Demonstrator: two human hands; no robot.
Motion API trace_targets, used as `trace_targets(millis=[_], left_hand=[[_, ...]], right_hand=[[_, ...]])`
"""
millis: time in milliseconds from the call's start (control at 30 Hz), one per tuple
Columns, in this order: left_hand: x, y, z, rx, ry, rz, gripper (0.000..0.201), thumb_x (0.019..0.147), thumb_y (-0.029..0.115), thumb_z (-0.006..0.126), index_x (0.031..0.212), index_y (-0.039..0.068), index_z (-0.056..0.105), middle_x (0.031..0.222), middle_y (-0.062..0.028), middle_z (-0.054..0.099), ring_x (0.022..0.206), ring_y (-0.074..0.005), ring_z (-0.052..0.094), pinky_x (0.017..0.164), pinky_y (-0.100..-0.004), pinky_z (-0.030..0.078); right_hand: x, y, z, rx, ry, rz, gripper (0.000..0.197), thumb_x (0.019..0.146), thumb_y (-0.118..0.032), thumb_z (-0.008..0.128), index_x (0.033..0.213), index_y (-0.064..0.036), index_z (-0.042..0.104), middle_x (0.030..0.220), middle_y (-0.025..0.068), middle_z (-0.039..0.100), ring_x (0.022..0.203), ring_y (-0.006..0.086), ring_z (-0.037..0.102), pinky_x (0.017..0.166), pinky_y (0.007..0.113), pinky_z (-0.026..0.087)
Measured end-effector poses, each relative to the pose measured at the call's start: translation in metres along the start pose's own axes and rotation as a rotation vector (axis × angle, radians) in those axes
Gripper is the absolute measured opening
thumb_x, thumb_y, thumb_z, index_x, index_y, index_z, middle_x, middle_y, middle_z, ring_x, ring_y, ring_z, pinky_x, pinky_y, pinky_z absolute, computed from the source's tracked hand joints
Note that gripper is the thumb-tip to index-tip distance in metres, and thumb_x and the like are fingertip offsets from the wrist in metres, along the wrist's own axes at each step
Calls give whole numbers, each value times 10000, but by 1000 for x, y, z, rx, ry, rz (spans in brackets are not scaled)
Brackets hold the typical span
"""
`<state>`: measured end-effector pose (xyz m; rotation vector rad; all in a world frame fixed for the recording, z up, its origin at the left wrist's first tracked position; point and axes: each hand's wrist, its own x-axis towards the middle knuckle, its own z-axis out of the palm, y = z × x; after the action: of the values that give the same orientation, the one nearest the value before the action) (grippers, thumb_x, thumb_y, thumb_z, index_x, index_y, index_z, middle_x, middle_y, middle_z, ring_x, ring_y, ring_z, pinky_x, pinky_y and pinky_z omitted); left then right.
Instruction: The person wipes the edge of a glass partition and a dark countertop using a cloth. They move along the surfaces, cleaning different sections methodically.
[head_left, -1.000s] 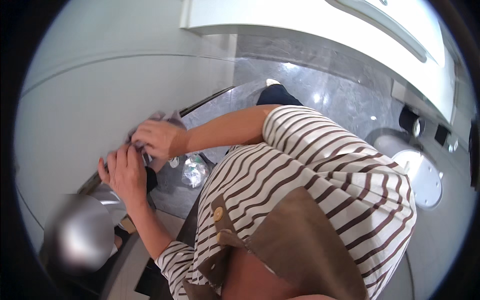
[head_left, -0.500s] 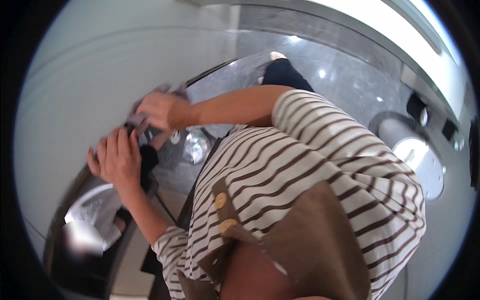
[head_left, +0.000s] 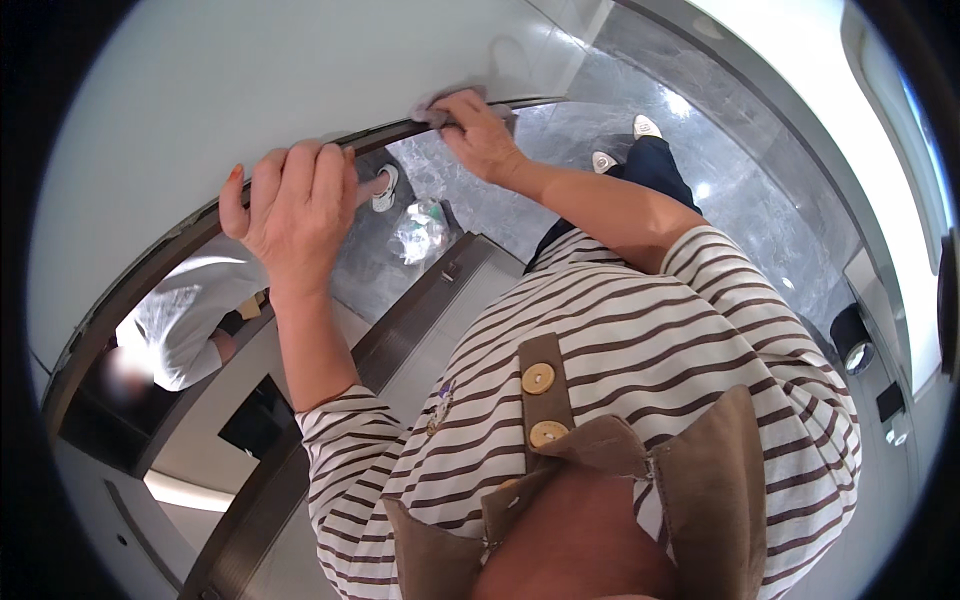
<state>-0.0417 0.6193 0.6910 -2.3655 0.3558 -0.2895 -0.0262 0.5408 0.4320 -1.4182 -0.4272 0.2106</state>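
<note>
My left hand [head_left: 295, 220] is hooked over the dark edge [head_left: 205, 222] of a tall pale grey panel [head_left: 300, 80], fingers bent over its rim and thumb side toward my right hand. Farther along the same edge, to the right, my right hand [head_left: 480, 138] is closed on a greyish-purple cloth [head_left: 437, 112]. The cloth is pressed against the panel's edge and bunched under my fingers, which partly hide it.
Behind the panel, at left, is another person in a light grey shirt [head_left: 195, 320]. A white shoe [head_left: 385, 188] and a clear plastic bag [head_left: 422, 232] are on the grey marbled floor [head_left: 730, 165]. A dark-framed ledge [head_left: 425, 310] runs below my left arm.
My right hand with the cloth has moved right along the panel's edge, away from my left hand. My left hand has moved up and right, still on the edge. The view has shifted.
</note>
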Motion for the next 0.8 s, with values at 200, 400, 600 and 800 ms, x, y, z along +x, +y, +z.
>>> trace_targets(millis=[200,400,600,800], left_hand=[[19,-3,15,-1,-7,-5,109,780,285,698,752,232,607,812,126,633,812,-71,610,1001,-361,266],[38,-7,26,45,-39,5,127,775,300,700,740,236,596,810,127,629,808,-69,606,1003,-362,265],[61,6,33,56,-34,-21,121,769,297,702,736,238,601,812,126,633,804,-70,604,992,-349,271],[75,16,37,89,79,-63,151,760,318,706,673,252,601,763,130,636,739,-80,589,961,-329,269]], right_hand=[[13,31,-16,-50,-25,103,300,791,-53,550,1088,-61,594,1047,143,552,986,327,551,878,382,458],[28,97,-22,18,-59,338,257,840,-41,557,1094,-49,600,1048,116,629,912,223,628,772,324,502],[55,73,-65,537,65,741,254,866,-32,556,1119,-44,538,1001,102,631,873,177,616,760,334,502],[55,21,-51,292,-34,295,227,878,-32,556,1104,-49,543,1017,83,608,907,167,590,791,303,487]])
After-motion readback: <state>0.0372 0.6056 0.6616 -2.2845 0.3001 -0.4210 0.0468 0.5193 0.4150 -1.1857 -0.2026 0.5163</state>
